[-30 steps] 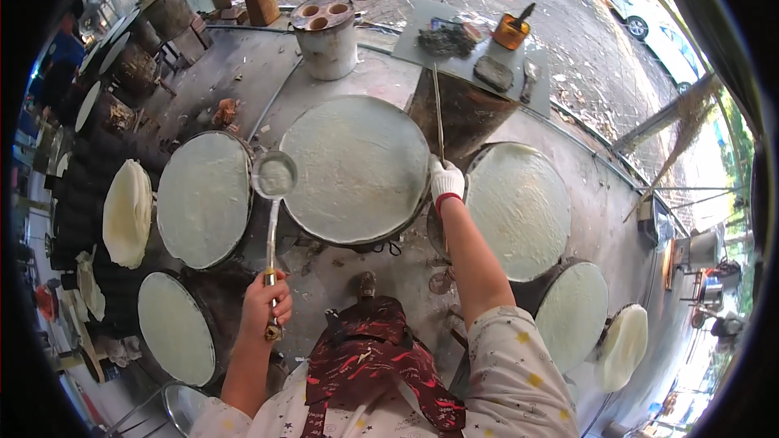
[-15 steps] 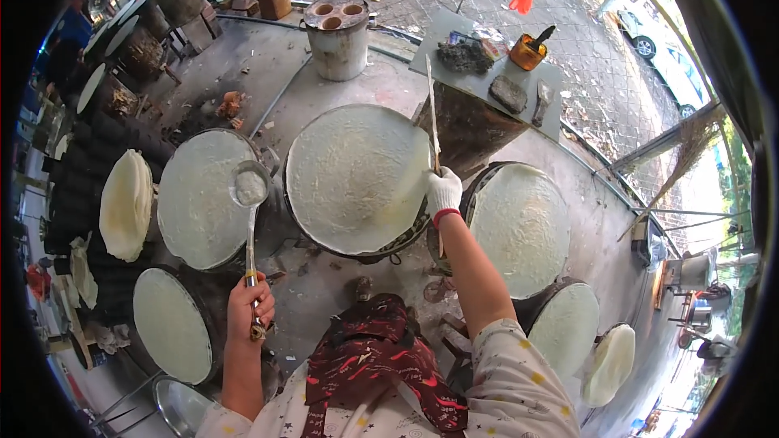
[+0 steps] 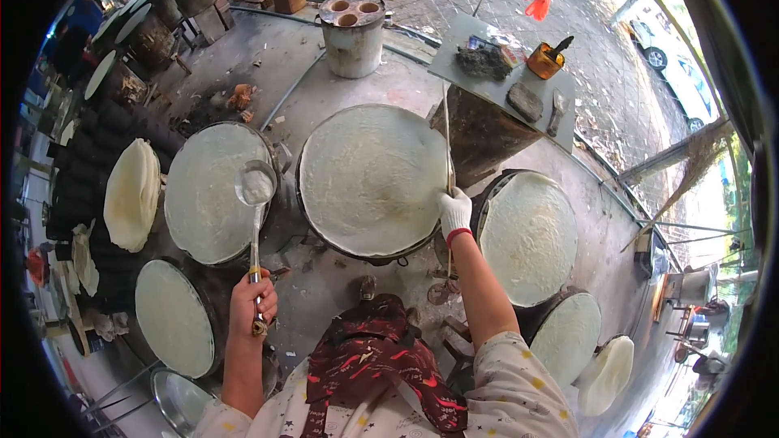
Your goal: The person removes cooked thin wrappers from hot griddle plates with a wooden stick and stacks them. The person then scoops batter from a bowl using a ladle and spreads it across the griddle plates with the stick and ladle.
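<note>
Fingers of the bare left hand (image 3: pixel 253 302) are wrapped tight round the near end of a long-handled metal ladle (image 3: pixel 256 219), whose bowl of pale batter hangs over the right edge of the left round griddle coated in thin white batter (image 3: pixel 213 193). Fingers of the white-gloved right hand (image 3: pixel 454 212) are closed on a thin wooden stick (image 3: pixel 446 142) that runs far along the right rim of the large central round griddle (image 3: pixel 369 178); the stick's near end is lost behind the glove. A dark red patterned apron (image 3: pixel 373 361) hides the ground just near the person. On the right, another batter-covered griddle (image 3: pixel 529 237) lies just beside the gloved wrist, with little room between the rims. Far of the central griddle stands a grey cylindrical stove with holes in its top (image 3: pixel 352 32), and to its right a grey slab table (image 3: pixel 503 77) carrying an orange pot with a brush (image 3: pixel 545 58). Smaller discs at the lower left and lower right are partly cut off by the dark rim of the view.
</note>
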`<state>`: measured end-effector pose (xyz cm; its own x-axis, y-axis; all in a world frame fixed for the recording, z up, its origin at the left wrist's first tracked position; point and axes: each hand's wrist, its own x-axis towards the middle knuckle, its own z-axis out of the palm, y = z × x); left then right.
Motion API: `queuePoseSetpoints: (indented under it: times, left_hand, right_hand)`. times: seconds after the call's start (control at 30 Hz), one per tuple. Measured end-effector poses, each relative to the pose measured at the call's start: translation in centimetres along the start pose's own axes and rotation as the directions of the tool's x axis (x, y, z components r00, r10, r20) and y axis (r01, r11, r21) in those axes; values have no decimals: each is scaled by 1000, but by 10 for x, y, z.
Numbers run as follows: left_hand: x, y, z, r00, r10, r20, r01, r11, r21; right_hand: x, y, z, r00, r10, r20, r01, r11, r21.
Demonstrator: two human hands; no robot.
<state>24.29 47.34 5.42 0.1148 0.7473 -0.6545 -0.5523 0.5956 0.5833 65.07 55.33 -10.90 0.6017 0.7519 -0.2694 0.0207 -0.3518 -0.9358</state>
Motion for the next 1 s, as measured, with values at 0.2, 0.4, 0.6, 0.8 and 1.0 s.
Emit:
queuePoseSetpoints:
  times: [0.2,0.4,0.6,0.8,1.0]
  left_hand:
    - [-3,8,-8,998,58,1,-58,998,-17]
    - [-12,12,-12,994,100,-47,-100,995,-9]
    - [1,2,-13,994,99,-49,-98,995,20]
    - [17,-16,16,997,41,64,-44,997,57]
    - [9,-58,68,971,-20,236,-7,994,110]
  right_hand:
    - [-44,-86,36,981,-125,145,90,970,224]
    - [-87,-116,21,980,-185,74,160,952,262]
    - [-52,-37,-7,995,12,-100,14,968,251]
    - [-50,-18,-41,977,40,-209,11,972,236]
    - [-100,-13,-212,913,105,-394,90,891,445]
